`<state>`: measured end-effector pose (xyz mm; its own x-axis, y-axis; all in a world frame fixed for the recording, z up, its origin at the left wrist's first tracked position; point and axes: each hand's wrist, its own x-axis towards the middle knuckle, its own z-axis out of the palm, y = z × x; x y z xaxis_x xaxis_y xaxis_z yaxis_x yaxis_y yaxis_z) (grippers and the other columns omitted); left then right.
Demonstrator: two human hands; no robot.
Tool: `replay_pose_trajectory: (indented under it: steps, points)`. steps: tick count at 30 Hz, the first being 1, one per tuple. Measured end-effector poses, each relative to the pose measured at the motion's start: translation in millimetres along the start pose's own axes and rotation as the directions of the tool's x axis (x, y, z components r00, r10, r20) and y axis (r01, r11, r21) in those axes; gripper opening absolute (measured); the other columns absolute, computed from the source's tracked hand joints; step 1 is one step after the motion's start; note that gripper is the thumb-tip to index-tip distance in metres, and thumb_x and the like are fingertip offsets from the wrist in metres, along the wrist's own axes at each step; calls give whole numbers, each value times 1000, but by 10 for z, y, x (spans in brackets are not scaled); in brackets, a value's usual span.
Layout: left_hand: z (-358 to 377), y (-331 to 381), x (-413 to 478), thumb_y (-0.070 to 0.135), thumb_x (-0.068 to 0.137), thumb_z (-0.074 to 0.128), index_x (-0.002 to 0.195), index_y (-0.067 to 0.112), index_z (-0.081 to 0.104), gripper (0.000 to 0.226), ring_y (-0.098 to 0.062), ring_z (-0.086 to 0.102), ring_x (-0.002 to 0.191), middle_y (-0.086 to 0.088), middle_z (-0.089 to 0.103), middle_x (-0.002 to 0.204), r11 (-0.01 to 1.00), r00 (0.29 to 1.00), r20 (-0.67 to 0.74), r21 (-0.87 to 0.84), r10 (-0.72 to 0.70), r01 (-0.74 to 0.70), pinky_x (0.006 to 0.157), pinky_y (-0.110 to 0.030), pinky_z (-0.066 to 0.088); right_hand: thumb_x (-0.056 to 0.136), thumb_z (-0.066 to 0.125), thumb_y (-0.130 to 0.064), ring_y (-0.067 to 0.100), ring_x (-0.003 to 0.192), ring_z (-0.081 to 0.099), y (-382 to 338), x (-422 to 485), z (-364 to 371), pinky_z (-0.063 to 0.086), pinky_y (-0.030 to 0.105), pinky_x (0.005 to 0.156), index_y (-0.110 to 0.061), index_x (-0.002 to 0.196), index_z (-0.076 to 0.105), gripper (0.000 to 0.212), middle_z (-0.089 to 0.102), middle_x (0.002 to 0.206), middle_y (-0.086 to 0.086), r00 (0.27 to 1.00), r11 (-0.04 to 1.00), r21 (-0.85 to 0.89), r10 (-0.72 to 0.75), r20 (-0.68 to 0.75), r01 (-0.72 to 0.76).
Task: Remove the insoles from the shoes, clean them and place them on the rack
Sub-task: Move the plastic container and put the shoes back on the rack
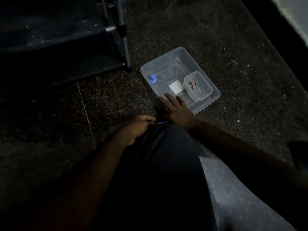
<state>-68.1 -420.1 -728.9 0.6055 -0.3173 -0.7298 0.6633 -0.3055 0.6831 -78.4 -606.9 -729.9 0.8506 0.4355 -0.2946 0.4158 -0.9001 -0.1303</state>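
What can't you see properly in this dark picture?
Head view only:
- Left hand: curled fingers and darkness hide whether it holds anything.
- Pinkish bits in the small clear plastic box: too small and blurred to name.
- Dark fabric-shelved rack with grey metal poles: cut by the top and left edges; shelves too dark to show shoes or insoles.

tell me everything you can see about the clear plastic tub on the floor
The clear rectangular plastic tub sits lidless and level on the dark speckled floor, right of the grey metal rack leg. Inside are a smaller clear plastic container holding something pinkish, a white square piece and a blue-capped item against its left wall. The right hand rests straight fingers on its near rim.
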Motion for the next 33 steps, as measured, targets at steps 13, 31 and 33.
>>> replay_pose_trajectory:
  steps: [13,31,33]
  points:
    - [-132,488,24,1,99,44,120,2,57,25,-14,64,79,-8,64,96,972,957,-197,-51,214,-228,71,-21,51,85,71,-26,24,93,62,496,664,-597,45,32,78,-12,102,67,23,65,99,10,874,864,399,422,-242,-307]
    - [-118,531,38,4,97,53,137,10,45,42,-20,61,91,-7,59,105,970,955,-171,37,242,-240,70,-24,50,84,73,-33,15,89,64,381,336,-452,43,22,77,-16,113,66,34,67,106,0,728,657,667,639,-248,-350]
    - [-63,508,59,3,96,53,143,12,40,50,-25,59,105,-12,55,118,972,963,-139,45,233,-229,74,-26,50,83,73,-37,11,91,61,370,-53,-437,46,26,81,-20,113,67,35,64,110,-4,693,649,689,658,-294,-324]
